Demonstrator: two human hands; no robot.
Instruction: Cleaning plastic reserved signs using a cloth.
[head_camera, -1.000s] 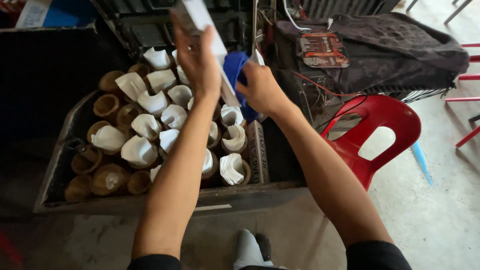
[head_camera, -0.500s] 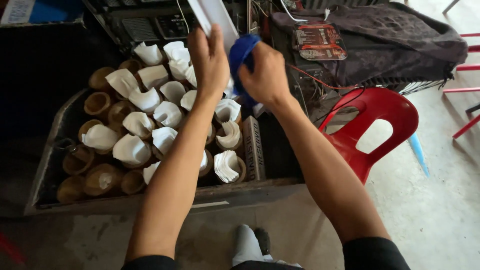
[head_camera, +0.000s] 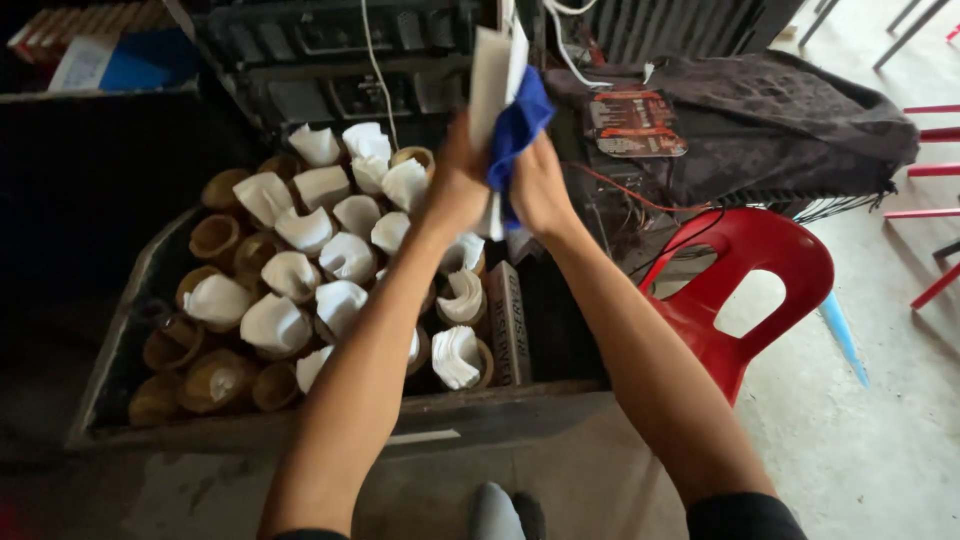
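Note:
My left hand (head_camera: 455, 185) is raised above the crate and grips a flat white card-like piece (head_camera: 492, 80) that stands upright. My right hand (head_camera: 540, 185) is pressed close beside it, shut on a blue cloth (head_camera: 515, 125) that lies against the white piece. Below them a dark crate (head_camera: 330, 425) holds many brown cone-shaped cups (head_camera: 215, 235). Most of them carry folded white paper (head_camera: 275, 322); a few at the left stand without paper.
A red plastic chair (head_camera: 745, 265) stands right of the crate. Behind it a dark cloth (head_camera: 780, 120) covers a wire rack, with a red-and-black packet (head_camera: 635, 122) on top. Black equipment with cables (head_camera: 330, 60) sits behind the crate. Concrete floor lies at right.
Both hands have stayed together and lifted slightly toward the back. The blue cloth now sits higher against the white piece. The view has shifted a little.

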